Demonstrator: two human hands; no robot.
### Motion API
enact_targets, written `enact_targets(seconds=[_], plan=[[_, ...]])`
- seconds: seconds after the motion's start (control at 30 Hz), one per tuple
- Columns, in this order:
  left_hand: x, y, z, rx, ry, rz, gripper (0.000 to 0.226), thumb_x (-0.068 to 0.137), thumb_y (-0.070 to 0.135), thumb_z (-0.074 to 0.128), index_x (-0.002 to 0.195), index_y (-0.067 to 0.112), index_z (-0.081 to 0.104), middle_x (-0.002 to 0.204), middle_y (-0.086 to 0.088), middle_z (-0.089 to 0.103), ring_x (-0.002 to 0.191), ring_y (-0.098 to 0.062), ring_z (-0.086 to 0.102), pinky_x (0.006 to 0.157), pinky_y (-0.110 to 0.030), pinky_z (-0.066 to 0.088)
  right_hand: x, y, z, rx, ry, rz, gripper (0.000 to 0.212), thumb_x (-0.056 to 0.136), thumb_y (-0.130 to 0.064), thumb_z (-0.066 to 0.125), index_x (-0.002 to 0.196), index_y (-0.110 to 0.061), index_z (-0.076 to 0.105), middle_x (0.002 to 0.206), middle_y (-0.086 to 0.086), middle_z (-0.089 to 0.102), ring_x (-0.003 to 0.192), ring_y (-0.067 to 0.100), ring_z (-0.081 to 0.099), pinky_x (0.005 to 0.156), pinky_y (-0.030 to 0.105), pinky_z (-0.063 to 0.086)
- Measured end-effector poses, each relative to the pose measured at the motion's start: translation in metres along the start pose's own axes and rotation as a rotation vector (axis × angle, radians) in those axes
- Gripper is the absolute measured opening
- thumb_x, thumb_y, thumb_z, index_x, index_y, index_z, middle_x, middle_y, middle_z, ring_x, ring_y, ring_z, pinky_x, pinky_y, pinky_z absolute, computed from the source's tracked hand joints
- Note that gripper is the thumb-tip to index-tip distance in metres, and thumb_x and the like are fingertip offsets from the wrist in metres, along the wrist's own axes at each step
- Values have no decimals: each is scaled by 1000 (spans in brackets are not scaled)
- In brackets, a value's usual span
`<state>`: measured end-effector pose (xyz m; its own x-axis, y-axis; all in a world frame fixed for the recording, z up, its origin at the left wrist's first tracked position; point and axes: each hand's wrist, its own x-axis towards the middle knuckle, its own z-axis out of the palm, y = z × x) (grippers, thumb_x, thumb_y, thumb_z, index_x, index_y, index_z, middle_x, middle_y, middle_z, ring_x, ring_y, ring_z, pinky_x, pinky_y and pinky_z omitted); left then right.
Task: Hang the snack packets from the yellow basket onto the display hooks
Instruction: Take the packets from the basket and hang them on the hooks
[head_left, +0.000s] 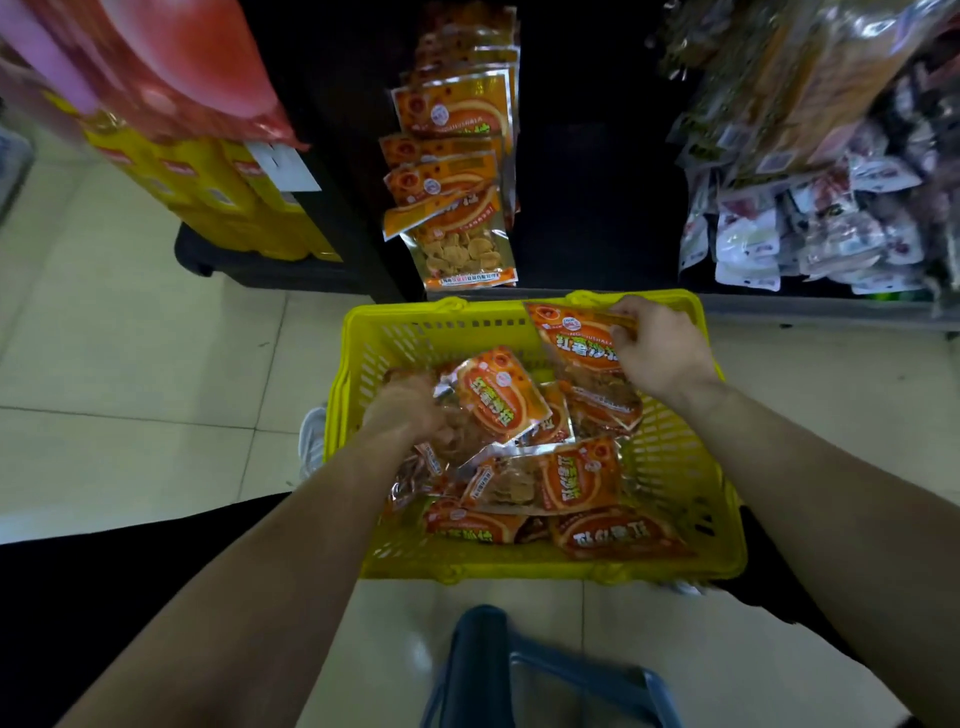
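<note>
A yellow basket sits on the floor below me, holding several orange snack packets. My right hand pinches the top of one orange packet near the basket's far rim, lifted above the pile. My left hand, blurred, is down in the basket's left side and grips another orange packet at its lower edge. Directly ahead, more of the same packets hang in a column on the dark display; the hooks themselves are hidden.
Grey and white packets hang on the display to the right. Yellow boxes stand stacked on the left under a red-pink bag. A blue stool is near my feet. Pale floor tiles surround the basket.
</note>
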<state>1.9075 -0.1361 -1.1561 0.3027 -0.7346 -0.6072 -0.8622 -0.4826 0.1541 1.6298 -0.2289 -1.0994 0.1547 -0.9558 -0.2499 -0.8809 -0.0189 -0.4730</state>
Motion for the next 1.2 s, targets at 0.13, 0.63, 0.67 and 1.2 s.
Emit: enact_targets(seconds=[0.13, 0.63, 0.67, 1.2], plan=[[14, 30, 14, -62, 17, 68, 70, 83, 43, 74, 143, 25, 45, 140, -10, 56, 127, -34, 53, 103, -47, 47, -9, 14, 14, -2, -45, 62, 33, 98, -29, 51, 130, -27, 59, 116, 15, 69, 108, 40, 62, 87, 43, 53], [55, 59, 49, -176, 26, 153, 48, 82, 61, 69, 115, 26, 67, 113, -2, 70, 100, -25, 66, 81, -35, 54, 5, 28, 38, -23, -97, 64, 30, 93, -23, 56, 122, -25, 63, 107, 10, 72, 95, 33, 68, 81, 40, 57], [52, 58, 47, -193, 29, 153, 46, 84, 61, 67, 111, 24, 68, 109, -3, 72, 96, -24, 68, 80, -36, 56, 5, 26, 36, -28, -107, 58, 32, 93, -22, 56, 123, -26, 62, 108, 9, 72, 96, 33, 68, 81, 40, 57], [-86, 36, -138, -427, 299, 347, 10, 90, 29, 72, 93, 30, 63, 90, 6, 68, 85, -14, 65, 68, -27, 46, -31, -68, -119, -80, 42, -211, 20, 96, -37, 52, 113, -33, 63, 90, -2, 64, 90, 27, 63, 66, 35, 48]])
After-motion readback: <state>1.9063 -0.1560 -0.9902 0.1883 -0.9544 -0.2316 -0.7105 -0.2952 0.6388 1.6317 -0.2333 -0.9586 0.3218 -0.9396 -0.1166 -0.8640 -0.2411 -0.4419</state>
